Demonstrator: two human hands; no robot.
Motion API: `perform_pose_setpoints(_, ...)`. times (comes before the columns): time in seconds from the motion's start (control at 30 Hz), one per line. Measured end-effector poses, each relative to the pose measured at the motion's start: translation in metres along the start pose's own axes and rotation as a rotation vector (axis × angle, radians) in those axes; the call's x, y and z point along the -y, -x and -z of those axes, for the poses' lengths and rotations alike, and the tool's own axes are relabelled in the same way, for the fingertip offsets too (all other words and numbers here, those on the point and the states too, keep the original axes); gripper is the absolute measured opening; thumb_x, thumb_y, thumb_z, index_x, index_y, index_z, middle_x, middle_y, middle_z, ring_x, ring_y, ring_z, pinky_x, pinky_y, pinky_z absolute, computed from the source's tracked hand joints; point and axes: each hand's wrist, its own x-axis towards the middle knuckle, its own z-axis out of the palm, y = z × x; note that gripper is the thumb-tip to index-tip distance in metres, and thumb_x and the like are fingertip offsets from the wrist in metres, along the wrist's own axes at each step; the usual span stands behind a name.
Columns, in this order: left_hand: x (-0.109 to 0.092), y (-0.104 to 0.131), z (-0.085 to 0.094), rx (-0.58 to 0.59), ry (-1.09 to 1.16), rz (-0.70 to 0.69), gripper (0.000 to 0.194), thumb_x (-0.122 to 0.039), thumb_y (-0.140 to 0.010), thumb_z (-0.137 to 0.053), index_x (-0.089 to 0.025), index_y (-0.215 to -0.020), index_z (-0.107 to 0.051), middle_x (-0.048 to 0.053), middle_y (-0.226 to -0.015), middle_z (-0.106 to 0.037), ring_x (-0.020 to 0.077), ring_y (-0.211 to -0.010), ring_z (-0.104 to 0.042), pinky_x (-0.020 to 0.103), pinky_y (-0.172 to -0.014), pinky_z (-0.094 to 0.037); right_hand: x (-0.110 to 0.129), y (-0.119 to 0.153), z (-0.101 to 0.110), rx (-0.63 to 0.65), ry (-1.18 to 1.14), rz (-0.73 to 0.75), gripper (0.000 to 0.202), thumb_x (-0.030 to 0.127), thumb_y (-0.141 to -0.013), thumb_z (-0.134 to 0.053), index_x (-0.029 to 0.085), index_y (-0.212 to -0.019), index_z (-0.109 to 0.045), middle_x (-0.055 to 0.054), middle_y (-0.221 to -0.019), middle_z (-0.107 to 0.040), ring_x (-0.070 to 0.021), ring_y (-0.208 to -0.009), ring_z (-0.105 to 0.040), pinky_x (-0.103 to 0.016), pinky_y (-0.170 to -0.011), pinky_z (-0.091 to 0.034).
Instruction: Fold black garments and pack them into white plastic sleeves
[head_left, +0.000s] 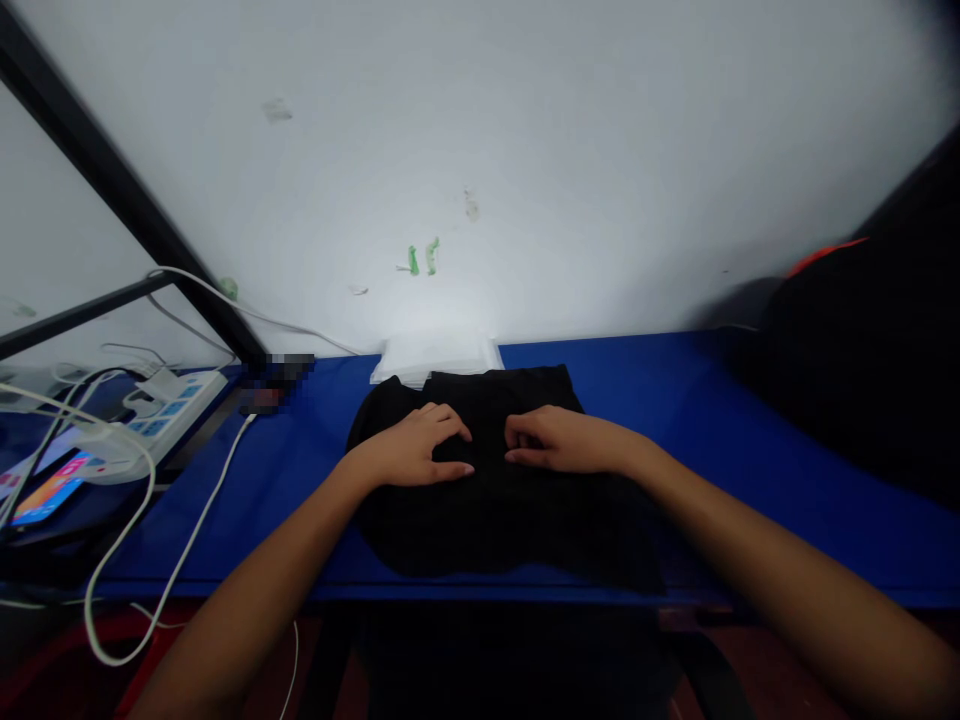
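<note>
A dark black cloth point(480, 520), perhaps a garment, lies spread at the front of the blue table; its details are lost in the dark. My left hand point(412, 447) rests on its left part, thumb and fingers apart with nothing between them. On the cloth's right part is my right hand point(559, 438), its fingers curled in towards the thumb. Whether a bit of cloth is caught between those fingertips, I cannot tell. Just behind the cloth, against the wall, lies a stack of clear plastic bags or sheets point(439, 352), its front edge partly covered by the cloth.
A power strip point(172, 410) with plugs and white cables point(217, 480) takes up the left, beside a lit phone point(52, 490). A black frame post point(142, 200) rises there. A large black bulk point(870, 370) covers the right end of the blue table point(645, 375).
</note>
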Motion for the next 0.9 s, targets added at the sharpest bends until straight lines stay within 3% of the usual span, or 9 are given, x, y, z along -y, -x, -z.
perform_pose_setpoints(0.6,0.0053,0.0002,-0.003,-0.042,0.049,0.04,0.04,-0.053,-0.086,-0.06,-0.025,-0.115,-0.059,0.006,-0.118,-0.054,0.0255,-0.112,-0.05,0.041,-0.099,-0.042,0.0004,-0.0003,0.0003,-0.003,0.017,0.006,0.018,0.036,-0.09,-0.055,0.018,-0.092,-0.06,-0.003,-0.076,-0.064,-0.0141,-0.062,-0.053,-0.026,-0.055,-0.033)
perform_pose_setpoints(0.77,0.0064,0.001,-0.0066,-0.043,-0.02,0.097,0.049,-0.057,-0.081,-0.063,-0.027,-0.12,-0.055,0.008,-0.127,-0.048,0.0289,-0.119,-0.045,0.048,-0.105,-0.037,0.0027,0.0007,0.0013,-0.002,0.011,-0.001,0.019,0.037,-0.091,-0.055,0.018,-0.093,-0.06,-0.002,-0.075,-0.063,-0.0145,-0.062,-0.053,-0.026,-0.055,-0.034)
perform_pose_setpoints(0.9,0.0003,0.0035,-0.0029,0.036,-0.063,0.098,0.067,-0.061,-0.074,-0.068,-0.025,-0.128,-0.05,0.012,-0.141,-0.041,0.0341,-0.13,-0.037,0.053,-0.111,-0.03,0.0033,0.0022,0.004,0.01,-0.015,-0.007,0.025,0.043,-0.09,-0.056,0.018,-0.092,-0.06,-0.003,-0.077,-0.064,-0.015,-0.063,-0.054,-0.027,-0.056,-0.036)
